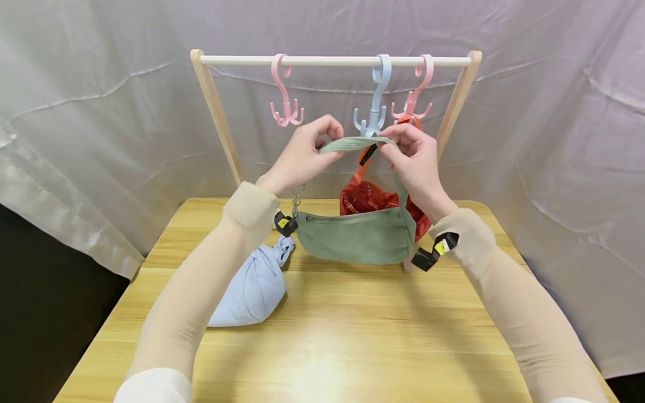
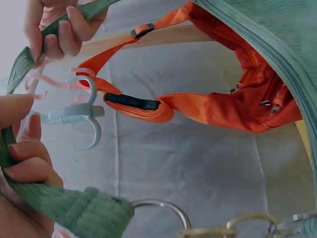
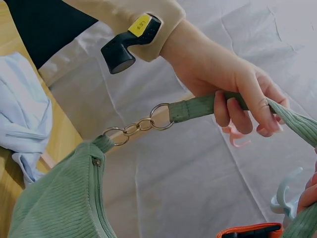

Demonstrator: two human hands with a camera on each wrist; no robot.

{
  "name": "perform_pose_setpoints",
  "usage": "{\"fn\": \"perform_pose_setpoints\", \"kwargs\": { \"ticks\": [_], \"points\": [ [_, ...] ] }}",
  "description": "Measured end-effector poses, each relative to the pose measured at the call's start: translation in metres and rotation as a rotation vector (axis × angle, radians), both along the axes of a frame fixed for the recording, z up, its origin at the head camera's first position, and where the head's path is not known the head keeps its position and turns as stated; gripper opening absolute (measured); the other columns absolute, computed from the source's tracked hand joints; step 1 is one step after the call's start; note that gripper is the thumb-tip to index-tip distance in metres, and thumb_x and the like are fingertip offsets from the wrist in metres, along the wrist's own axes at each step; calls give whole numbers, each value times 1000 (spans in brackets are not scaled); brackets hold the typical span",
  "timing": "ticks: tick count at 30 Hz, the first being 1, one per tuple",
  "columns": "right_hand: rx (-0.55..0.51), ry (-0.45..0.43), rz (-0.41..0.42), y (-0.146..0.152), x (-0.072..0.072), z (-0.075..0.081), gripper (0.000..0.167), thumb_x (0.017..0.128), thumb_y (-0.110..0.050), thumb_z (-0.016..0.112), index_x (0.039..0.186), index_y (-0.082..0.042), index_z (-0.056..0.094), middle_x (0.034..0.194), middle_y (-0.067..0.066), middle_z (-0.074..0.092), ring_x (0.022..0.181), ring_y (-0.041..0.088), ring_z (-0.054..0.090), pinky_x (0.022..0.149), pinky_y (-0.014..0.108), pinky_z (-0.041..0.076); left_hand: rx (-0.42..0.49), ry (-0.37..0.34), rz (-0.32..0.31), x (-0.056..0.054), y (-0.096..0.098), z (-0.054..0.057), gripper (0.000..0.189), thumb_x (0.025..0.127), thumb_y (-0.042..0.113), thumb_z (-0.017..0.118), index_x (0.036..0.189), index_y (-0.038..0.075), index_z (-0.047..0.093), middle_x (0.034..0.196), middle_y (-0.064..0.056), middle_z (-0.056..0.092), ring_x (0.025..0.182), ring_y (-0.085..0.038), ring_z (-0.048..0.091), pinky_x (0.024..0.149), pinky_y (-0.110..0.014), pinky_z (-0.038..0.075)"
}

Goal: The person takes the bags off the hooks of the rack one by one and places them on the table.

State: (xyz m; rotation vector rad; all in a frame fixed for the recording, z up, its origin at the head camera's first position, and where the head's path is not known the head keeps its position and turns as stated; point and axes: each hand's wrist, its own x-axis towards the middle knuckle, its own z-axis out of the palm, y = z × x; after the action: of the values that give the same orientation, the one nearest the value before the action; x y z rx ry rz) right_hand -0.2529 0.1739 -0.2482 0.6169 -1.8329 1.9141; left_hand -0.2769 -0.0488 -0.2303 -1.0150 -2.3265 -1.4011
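A green corduroy shoulder bag (image 1: pixel 355 238) hangs by its strap (image 1: pixel 353 144) from both hands, above the table. My left hand (image 1: pixel 307 148) pinches the strap near its ring-and-chain end (image 3: pixel 131 130). On the other side my right hand (image 1: pixel 412 159) grips the same strap between thumb and fingers. The stretch of strap between the hands overlaps the prongs of the light blue hook (image 1: pixel 375 106) in the head view. Behind the green bag, a red-orange bag (image 2: pixel 247 104) hangs by its orange strap from the right pink hook (image 1: pixel 413 95).
A white rail (image 1: pixel 332 60) on wooden posts (image 1: pixel 216 112) spans the back of the wooden table (image 1: pixel 353 336). Another pink hook (image 1: pixel 284 95) hangs toward its left. On the table at left lies a light blue cloth bag (image 1: pixel 257 285). Grey curtains (image 1: pixel 101 112) surround the table.
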Motion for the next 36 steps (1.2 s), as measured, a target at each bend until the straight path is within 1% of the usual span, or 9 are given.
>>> {"fn": "perform_pose_setpoints", "kwargs": {
  "ticks": [4, 11, 17, 19, 22, 24, 26, 32, 36],
  "points": [
    [42, 2, -3, 1, 6, -2, 25, 89, 5, 62, 92, -18, 72, 62, -8, 59, 50, 5, 44, 49, 17, 36, -3, -11, -6, 4, -6, -4, 10, 94, 5, 64, 100, 10, 59, 88, 1, 58, 58, -15, 47, 57, -24, 36],
    [74, 10, 7, 6, 13, -11, 15, 90, -1, 67, 93, -14, 73, 58, -8, 53, 48, 6, 41, 46, 19, 30, -12, -34, -9, 8, -13, -14, 12, 92, 3, 62, 102, 10, 61, 88, -1, 62, 63, -14, 51, 61, -23, 38],
    [121, 11, -39, 12, 17, -24, 18, 92, -1, 64, 93, -17, 72, 58, -9, 51, 48, 6, 38, 47, 20, 30, -14, -27, -10, 13, -17, -25, 11, 92, 3, 63, 103, 7, 61, 89, -4, 63, 65, -15, 52, 63, -23, 40],
    [162, 17, -46, 16, 20, -28, 15, 92, -1, 64, 95, -14, 72, 59, -9, 52, 49, 6, 38, 47, 21, 30, -18, -31, -7, 16, -19, -29, 12, 92, 3, 63, 103, 8, 61, 89, -4, 63, 62, -16, 50, 61, -24, 38],
    [233, 22, -57, 20, 25, -36, 8, 92, -2, 65, 98, -4, 71, 62, -11, 54, 50, 5, 39, 47, 21, 30, -24, -38, -6, 21, -22, -32, 12, 92, 3, 63, 103, 9, 61, 89, -4, 63, 62, -17, 49, 59, -25, 38],
    [267, 18, -58, 22, 27, -39, 10, 93, -3, 66, 101, 2, 69, 64, -12, 56, 50, 4, 39, 46, 21, 29, -28, -39, -11, 23, -23, -35, 13, 92, 3, 63, 104, 9, 61, 89, -4, 63, 63, -17, 49, 59, -25, 38],
    [288, 11, -64, 23, 30, -42, 12, 93, -4, 66, 102, 4, 67, 65, -11, 57, 49, 4, 38, 45, 22, 28, -29, -38, -15, 24, -24, -38, 14, 92, 2, 63, 104, 8, 61, 89, -5, 63, 62, -16, 48, 58, -26, 38],
    [298, -8, -62, 23, 38, -50, 9, 94, -6, 66, 100, 1, 69, 65, -9, 58, 50, 4, 39, 47, 22, 30, -24, -45, -17, 32, -24, -48, 14, 92, 0, 64, 103, 8, 62, 86, -3, 62, 61, -16, 50, 55, -24, 38],
    [267, -17, -57, 22, 41, -56, 8, 95, -4, 65, 98, 2, 69, 66, -9, 59, 50, 4, 40, 47, 22, 32, -13, -42, -17, 38, -24, -53, 11, 94, 3, 64, 103, 9, 62, 88, -3, 63, 65, -18, 52, 59, -27, 41]
  ]
}}
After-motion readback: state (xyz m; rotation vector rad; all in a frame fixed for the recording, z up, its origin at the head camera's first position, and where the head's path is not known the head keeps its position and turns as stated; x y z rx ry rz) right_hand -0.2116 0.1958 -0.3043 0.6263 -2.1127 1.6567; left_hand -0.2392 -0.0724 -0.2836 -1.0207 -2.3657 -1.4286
